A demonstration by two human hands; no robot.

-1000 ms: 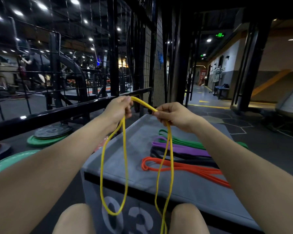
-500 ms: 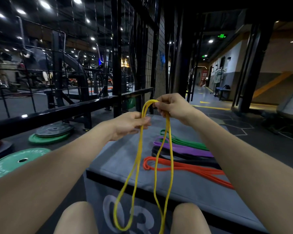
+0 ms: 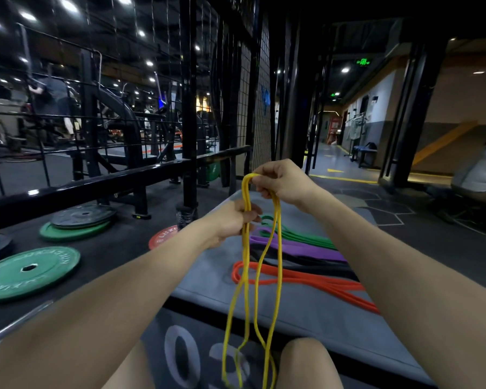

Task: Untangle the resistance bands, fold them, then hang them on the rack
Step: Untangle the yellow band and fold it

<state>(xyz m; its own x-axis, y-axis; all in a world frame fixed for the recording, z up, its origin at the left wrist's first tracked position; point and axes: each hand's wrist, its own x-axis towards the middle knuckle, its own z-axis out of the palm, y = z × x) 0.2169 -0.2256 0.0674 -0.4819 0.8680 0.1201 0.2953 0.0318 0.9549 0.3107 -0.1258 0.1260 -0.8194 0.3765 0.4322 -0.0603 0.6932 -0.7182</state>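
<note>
A yellow resistance band (image 3: 278,276) hangs doubled in front of me, its loops dropping between my knees. My right hand (image 3: 281,182) pinches the folded top of the band. My left hand (image 3: 233,223), just below it, grips two of the yellow strands together. On the grey box (image 3: 306,313) lie an orange band (image 3: 320,284), a black band (image 3: 314,263), a purple band (image 3: 300,247) and a green band (image 3: 306,237), side by side. A black metal rack (image 3: 188,108) with a wire grid stands behind the box.
Green weight plates (image 3: 28,272) and a dark plate (image 3: 83,216) lie on the floor at the left, a red plate (image 3: 163,237) beside the box. A black rail (image 3: 96,183) runs across the left. A corridor opens at the right.
My left hand has let go of the top of the yellow band, dropped below my right hand and gathered the strands. The band now hangs as one narrow bundle.
</note>
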